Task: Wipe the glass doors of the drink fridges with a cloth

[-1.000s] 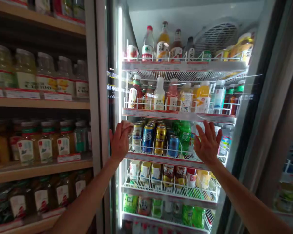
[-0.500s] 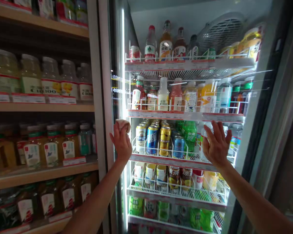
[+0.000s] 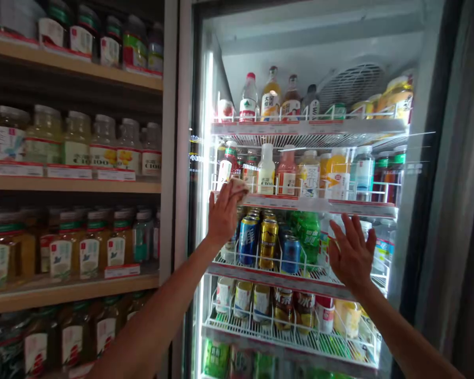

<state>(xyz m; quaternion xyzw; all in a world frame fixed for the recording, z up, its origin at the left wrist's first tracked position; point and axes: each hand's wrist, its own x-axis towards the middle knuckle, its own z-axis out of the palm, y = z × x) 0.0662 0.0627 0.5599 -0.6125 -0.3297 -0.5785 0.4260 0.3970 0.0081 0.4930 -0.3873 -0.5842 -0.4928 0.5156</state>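
A lit drinks cooler stands in front of me, its glass door [image 3: 308,34] covering the shelves. Against the left part of the glass, my left hand [image 3: 223,218] is closed on a small pale cloth [image 3: 239,189], level with the second shelf of bottles. My right hand [image 3: 351,255] is spread on the right side of the glass, fingers up, with nothing in it. Between the hands, behind the glass, stand a blue can [image 3: 247,241], a gold can [image 3: 268,243] and a green bottle [image 3: 310,231].
Wooden shelves [image 3: 75,184] with rows of bottled drinks run along the left. A metal post [image 3: 169,131] separates them from the cooler. The dark door frame [image 3: 422,173] rises on the right. A round fan grille [image 3: 355,87] shows at the cooler's upper back.
My left hand has moved right across the glass with the cloth, away from the door's left edge. My right hand stays spread in nearly the same place. The view has tilted upward slightly.
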